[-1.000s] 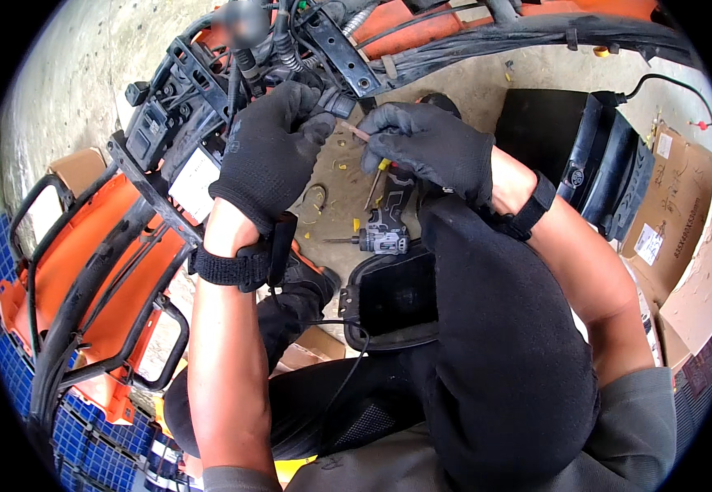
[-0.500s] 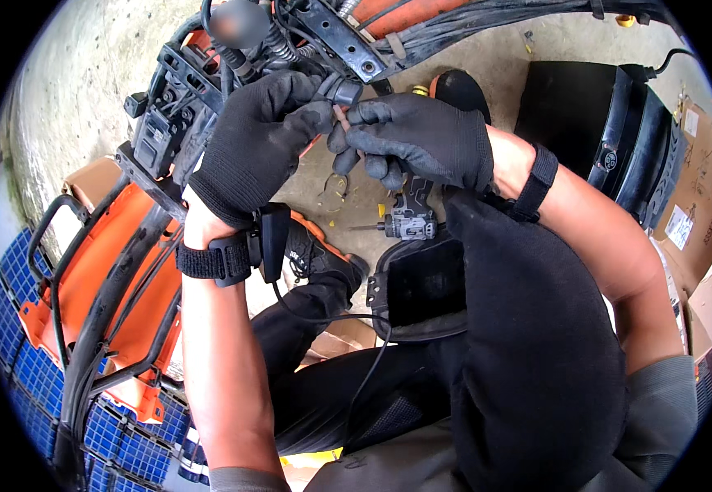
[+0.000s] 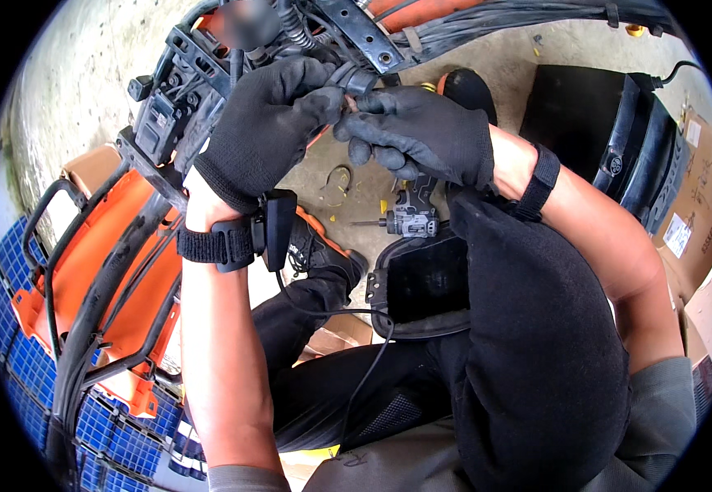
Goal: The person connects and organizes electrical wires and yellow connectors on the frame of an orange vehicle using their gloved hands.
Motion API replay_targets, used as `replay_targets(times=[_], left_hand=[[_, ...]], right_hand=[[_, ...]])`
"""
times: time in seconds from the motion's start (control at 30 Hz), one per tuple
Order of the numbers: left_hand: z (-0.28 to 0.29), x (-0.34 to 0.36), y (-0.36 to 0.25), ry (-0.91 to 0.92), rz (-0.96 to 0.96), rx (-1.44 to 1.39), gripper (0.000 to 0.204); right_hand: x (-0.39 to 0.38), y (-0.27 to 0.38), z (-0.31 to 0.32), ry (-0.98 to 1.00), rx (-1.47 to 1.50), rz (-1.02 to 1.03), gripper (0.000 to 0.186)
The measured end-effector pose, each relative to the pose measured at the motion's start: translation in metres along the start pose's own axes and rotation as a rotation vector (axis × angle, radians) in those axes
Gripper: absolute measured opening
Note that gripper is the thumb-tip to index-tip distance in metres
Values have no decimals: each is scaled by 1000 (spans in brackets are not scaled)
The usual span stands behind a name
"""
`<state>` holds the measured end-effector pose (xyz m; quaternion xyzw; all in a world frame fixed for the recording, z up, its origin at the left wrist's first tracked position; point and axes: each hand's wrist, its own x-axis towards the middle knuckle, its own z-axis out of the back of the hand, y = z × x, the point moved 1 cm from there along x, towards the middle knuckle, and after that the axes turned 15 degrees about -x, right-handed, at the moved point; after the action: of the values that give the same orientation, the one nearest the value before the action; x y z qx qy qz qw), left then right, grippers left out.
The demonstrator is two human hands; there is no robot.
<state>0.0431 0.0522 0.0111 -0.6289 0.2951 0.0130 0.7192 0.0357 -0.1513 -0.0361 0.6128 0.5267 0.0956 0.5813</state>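
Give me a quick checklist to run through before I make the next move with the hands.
1. Both hands gloved: ok; left hand and right hand wear dark gloves.
2. Small reddish piece in sight: ok, it shows between the two hands' fingertips.
3. Grip on that piece: cannot tell; the fingers hide which hand pinches it.
4. Power tool out of the grip: ok, it lies below the right hand, near the black bin.
5. Wrist cable away from the fingertips: ok, it loops over the lap.
6. Floor free of scraps: not ok, yellow bits lie there.
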Motion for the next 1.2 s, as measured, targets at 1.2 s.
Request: replay_targets(times=[1.2], left_hand=[[-5, 0, -1, -17, -106, 103, 5]], right_hand=[[13, -5, 2, -144, -167, -2, 66]])
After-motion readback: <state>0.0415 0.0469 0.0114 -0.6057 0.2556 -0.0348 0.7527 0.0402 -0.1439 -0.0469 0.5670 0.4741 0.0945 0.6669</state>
